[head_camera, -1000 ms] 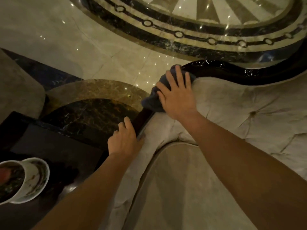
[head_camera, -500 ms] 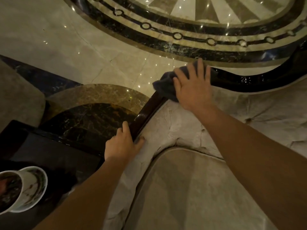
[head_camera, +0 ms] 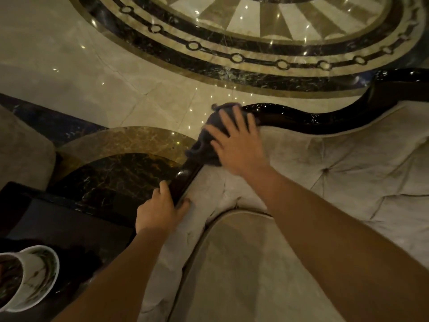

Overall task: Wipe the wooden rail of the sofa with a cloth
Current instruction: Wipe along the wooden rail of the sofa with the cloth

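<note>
A glossy dark wooden rail (head_camera: 301, 117) curves along the top of a beige tufted sofa back (head_camera: 348, 173). My right hand (head_camera: 236, 142) lies flat with fingers spread on a dark grey-blue cloth (head_camera: 204, 145), pressing it onto the rail's bend at the sofa's corner. Lower left, my left hand (head_camera: 160, 210) grips the rail's descending part (head_camera: 183, 182), thumb on the upholstery side. The cloth hides the rail beneath it.
A beige seat cushion (head_camera: 243, 263) fills the lower middle. A dark marble side table (head_camera: 111, 180) stands left of the sofa, with a white cup-like container (head_camera: 34, 275) at the bottom left. Polished patterned marble floor (head_camera: 116, 77) lies beyond the rail.
My right hand slid the cloth right along the rail, then back left and down to the corner bend. My left hand kept its hold on the lower rail.
</note>
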Demonstrator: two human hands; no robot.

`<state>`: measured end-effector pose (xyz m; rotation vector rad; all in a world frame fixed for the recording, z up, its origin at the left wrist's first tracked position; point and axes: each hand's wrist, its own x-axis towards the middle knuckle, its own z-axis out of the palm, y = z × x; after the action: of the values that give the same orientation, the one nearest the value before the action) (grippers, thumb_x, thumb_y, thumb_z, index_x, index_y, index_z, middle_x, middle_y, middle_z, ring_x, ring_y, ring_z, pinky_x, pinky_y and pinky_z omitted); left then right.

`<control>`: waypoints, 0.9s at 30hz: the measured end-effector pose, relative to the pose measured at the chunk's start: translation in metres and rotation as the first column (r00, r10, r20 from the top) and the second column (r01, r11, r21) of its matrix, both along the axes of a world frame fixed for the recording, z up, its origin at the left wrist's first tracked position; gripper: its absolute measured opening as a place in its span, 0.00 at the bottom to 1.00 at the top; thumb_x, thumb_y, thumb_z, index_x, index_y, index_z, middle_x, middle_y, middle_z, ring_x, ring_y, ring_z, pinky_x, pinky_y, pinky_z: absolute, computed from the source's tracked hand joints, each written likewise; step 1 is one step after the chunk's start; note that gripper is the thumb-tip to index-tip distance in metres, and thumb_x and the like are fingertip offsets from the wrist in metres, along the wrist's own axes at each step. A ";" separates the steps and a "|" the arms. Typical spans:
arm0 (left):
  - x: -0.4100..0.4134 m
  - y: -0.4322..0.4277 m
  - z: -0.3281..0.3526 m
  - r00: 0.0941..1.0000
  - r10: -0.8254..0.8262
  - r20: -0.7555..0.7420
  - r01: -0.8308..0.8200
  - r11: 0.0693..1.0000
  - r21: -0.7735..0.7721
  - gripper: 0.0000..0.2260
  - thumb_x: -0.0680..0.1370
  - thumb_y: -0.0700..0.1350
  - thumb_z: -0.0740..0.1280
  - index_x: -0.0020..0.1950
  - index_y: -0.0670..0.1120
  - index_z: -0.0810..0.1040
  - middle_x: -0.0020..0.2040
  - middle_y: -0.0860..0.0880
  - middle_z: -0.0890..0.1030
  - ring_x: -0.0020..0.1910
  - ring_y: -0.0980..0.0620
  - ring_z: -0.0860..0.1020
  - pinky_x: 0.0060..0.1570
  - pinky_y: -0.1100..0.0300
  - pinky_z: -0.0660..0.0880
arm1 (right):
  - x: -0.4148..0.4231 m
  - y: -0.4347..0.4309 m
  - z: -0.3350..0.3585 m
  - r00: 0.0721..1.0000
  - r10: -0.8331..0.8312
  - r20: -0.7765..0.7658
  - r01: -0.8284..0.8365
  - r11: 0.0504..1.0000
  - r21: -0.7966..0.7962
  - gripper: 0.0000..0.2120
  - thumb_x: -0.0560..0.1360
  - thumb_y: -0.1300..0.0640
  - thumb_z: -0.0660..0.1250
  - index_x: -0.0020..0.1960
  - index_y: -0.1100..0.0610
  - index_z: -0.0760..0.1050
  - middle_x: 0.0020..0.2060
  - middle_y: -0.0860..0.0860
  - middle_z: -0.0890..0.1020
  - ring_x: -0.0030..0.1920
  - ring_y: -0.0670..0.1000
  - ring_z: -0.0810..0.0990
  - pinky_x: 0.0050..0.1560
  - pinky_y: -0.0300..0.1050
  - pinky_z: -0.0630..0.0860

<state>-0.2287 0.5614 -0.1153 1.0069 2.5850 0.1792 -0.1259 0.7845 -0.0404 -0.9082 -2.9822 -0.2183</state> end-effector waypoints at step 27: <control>0.126 0.272 0.075 0.912 -0.318 -0.258 0.355 0.929 0.109 0.52 0.71 0.70 0.64 0.80 0.45 0.39 0.81 0.38 0.40 0.77 0.29 0.39 0.71 0.30 0.38 | 0.153 0.081 0.115 0.489 -0.291 0.822 -0.222 0.870 0.440 0.27 0.80 0.45 0.60 0.75 0.58 0.68 0.73 0.62 0.71 0.76 0.68 0.61 0.77 0.67 0.45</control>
<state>-0.1031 0.8330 -0.0401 1.6034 2.5778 0.1786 0.0267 0.8656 0.0749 -0.9640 -3.3287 -1.9383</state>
